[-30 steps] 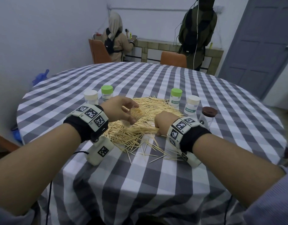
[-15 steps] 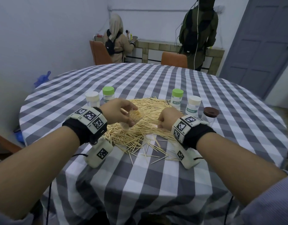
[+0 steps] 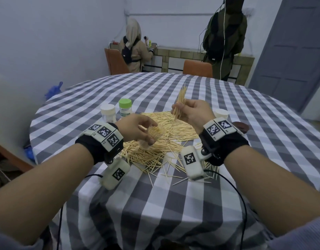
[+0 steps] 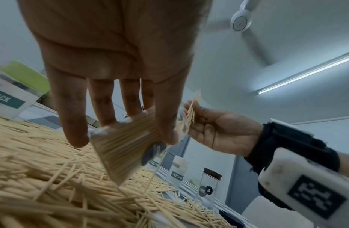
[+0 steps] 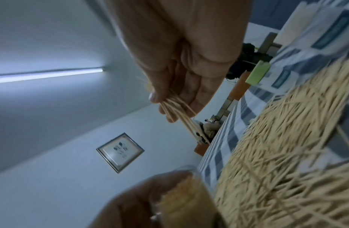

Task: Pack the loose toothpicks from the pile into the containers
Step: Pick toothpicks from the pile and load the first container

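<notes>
A big pile of loose toothpicks lies in the middle of the checked table. My left hand grips a clear container packed with toothpicks, tilted over the pile. My right hand is raised above the pile and pinches a bunch of toothpicks that stands upright; the same bunch fans out below the fingers in the right wrist view. A gap separates the bunch from the container's mouth.
Behind the pile at left stand a white-capped container and a green-capped one. At right a white-capped container and a brown-lidded jar show past my right wrist. Two people are at the far counter.
My right hand has lifted off the pile with a bunch of toothpicks and now holds it up. My left hand keeps the container in about the same place.
</notes>
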